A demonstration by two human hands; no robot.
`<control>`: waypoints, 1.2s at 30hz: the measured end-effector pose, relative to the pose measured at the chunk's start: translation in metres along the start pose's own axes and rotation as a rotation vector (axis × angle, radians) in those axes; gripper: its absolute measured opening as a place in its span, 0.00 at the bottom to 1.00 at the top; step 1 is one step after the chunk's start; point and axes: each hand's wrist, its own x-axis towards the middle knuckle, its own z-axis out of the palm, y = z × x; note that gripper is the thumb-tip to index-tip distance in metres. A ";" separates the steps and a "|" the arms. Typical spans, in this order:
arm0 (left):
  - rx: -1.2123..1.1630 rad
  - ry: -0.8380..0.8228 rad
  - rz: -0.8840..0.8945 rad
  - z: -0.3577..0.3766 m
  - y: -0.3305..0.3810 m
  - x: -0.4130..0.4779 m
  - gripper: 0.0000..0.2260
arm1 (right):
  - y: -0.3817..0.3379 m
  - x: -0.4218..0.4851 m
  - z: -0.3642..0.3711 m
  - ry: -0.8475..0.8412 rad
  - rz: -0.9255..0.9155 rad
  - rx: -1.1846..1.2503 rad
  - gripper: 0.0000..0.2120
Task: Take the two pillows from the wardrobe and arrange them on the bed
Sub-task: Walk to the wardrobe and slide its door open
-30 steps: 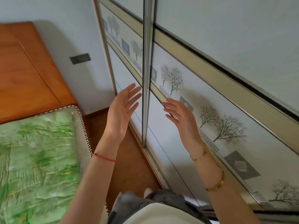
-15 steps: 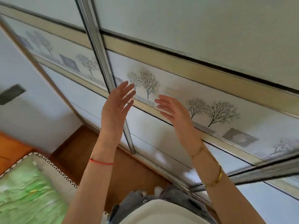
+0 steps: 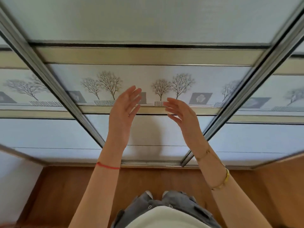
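The left hand [image 3: 122, 111] and the right hand [image 3: 182, 116] are hovering in front of the middle sliding door [image 3: 148, 83] of the pale, metal-framed wardrobe, palms facing each other with a gap between them. Both grips are open, fingers spread loosely and holding nothing; whether the fingertips are touching the door's beige horizontal rail [image 3: 153, 110] cannot be told. A thin red string bracelet [image 3: 107, 165] is circling the left wrist, and two gold bracelets [image 3: 221, 181] are sitting on the right forearm. The door is standing shut, so no pillows are showing anywhere near the hands. A printed band of bare brown trees [image 3: 109, 83] and grey squares is running across the door just above the rail. Below the door, the brown wooden floor [image 3: 65, 195] is stretching toward the person's grey trousers [image 3: 164, 203]. No writing is readable.
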 end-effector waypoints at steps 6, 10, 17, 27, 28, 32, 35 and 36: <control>0.031 -0.135 0.000 0.042 -0.015 -0.001 0.16 | -0.015 -0.013 -0.038 0.107 -0.033 -0.018 0.18; 0.253 -0.164 0.135 0.067 -0.031 -0.002 0.15 | -0.026 -0.013 -0.057 0.191 -0.087 -0.061 0.17; 0.991 -0.273 0.635 0.102 -0.064 0.024 0.24 | -0.031 0.008 -0.076 0.249 -0.250 -0.307 0.21; 1.399 -0.231 0.710 0.117 -0.093 0.063 0.30 | -0.027 0.038 -0.066 0.293 -0.270 -0.331 0.25; 1.427 -0.216 0.707 0.116 -0.094 0.065 0.30 | -0.026 0.039 -0.065 0.301 -0.270 -0.326 0.25; 1.559 -0.122 0.705 0.110 -0.098 0.068 0.31 | -0.025 0.044 -0.061 0.315 -0.235 -0.298 0.27; 1.636 -0.083 0.720 0.107 -0.098 0.070 0.32 | -0.025 0.044 -0.060 0.311 -0.239 -0.268 0.28; 1.658 -0.074 0.725 0.105 -0.098 0.070 0.32 | -0.025 0.044 -0.060 0.308 -0.242 -0.251 0.28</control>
